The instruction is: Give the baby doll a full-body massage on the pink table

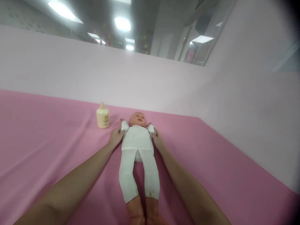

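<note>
While the doll (137, 139) lies face-up on the pink cover (65, 131), we hold it by both sleeves (125, 125).
In the head view, our left hand (116, 137) is closed on the sleeve at ten o'clock from its chest (138, 136), our right hand (159, 140) on the one at two; a cream bottle (103, 118) stands upright at nine from its head (136, 119).
</note>
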`<state>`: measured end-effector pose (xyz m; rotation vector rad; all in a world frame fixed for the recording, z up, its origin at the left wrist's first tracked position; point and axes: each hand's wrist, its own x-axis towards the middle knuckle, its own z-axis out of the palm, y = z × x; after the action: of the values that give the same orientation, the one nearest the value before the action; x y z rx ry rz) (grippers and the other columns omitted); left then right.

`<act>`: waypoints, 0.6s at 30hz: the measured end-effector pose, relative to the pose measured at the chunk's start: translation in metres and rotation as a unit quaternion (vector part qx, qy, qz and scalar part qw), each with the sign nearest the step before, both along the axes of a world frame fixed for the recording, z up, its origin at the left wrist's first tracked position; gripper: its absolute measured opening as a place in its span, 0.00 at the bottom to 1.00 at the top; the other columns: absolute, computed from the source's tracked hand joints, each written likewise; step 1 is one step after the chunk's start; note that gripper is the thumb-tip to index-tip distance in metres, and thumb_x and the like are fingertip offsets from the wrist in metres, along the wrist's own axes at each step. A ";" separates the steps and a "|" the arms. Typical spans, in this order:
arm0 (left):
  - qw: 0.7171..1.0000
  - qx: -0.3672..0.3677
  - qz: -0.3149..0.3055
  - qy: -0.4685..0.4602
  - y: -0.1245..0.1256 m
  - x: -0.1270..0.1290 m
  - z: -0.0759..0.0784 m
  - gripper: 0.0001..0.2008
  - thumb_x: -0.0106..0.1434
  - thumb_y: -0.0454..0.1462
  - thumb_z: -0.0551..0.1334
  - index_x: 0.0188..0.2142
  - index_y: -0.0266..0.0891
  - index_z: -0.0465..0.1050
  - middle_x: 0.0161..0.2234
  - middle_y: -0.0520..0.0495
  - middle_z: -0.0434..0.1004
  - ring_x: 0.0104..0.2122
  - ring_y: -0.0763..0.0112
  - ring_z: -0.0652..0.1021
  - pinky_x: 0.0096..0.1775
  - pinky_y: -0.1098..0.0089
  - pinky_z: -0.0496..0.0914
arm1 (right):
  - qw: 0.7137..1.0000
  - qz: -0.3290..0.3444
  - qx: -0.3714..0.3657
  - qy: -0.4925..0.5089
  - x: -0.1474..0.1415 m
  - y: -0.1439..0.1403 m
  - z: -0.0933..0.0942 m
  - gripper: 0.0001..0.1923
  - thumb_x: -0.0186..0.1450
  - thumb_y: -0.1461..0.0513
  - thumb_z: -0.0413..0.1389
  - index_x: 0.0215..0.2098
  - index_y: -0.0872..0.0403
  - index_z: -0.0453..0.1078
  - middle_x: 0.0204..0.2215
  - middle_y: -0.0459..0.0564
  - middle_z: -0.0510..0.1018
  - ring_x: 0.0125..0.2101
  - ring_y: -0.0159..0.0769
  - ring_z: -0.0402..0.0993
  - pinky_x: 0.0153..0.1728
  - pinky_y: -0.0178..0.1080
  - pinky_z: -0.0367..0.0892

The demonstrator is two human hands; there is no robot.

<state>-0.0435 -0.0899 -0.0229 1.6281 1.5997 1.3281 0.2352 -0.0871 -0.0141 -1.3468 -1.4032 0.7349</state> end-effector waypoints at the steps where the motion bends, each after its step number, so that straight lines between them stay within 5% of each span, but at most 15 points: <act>1: 1.000 0.001 0.007 0.020 0.000 0.000 0.000 0.14 0.59 0.46 0.57 0.25 0.39 0.70 0.25 0.50 0.71 0.29 0.66 0.70 0.32 0.68 0.60 | 1.000 -0.002 0.000 -0.004 0.000 0.000 0.000 0.29 0.60 0.57 0.53 0.60 0.51 0.66 0.61 0.52 0.69 0.60 0.45 0.66 0.63 0.49 0.60; 10: 0.998 -0.020 0.015 0.054 0.000 0.001 0.002 0.15 0.60 0.46 0.55 0.24 0.40 0.67 0.24 0.50 0.70 0.28 0.66 0.69 0.31 0.68 0.57 | 1.000 -0.007 -0.010 -0.013 -0.001 -0.002 0.002 0.29 0.60 0.57 0.53 0.60 0.51 0.66 0.61 0.52 0.70 0.60 0.46 0.66 0.63 0.50 0.60; 18: 0.999 -0.011 -0.006 -0.033 0.005 -0.001 -0.005 0.12 0.59 0.44 0.57 0.29 0.39 0.73 0.28 0.49 0.75 0.30 0.63 0.74 0.33 0.67 0.63 | 0.996 0.004 0.004 0.087 -0.001 -0.001 0.004 0.27 0.56 0.58 0.58 0.55 0.49 0.68 0.55 0.52 0.75 0.53 0.45 0.73 0.57 0.50 0.66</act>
<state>-0.0450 -0.0852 -0.0278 1.5616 1.5591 1.3391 0.2337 -0.0885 -0.0099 -1.2401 -1.2733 0.8302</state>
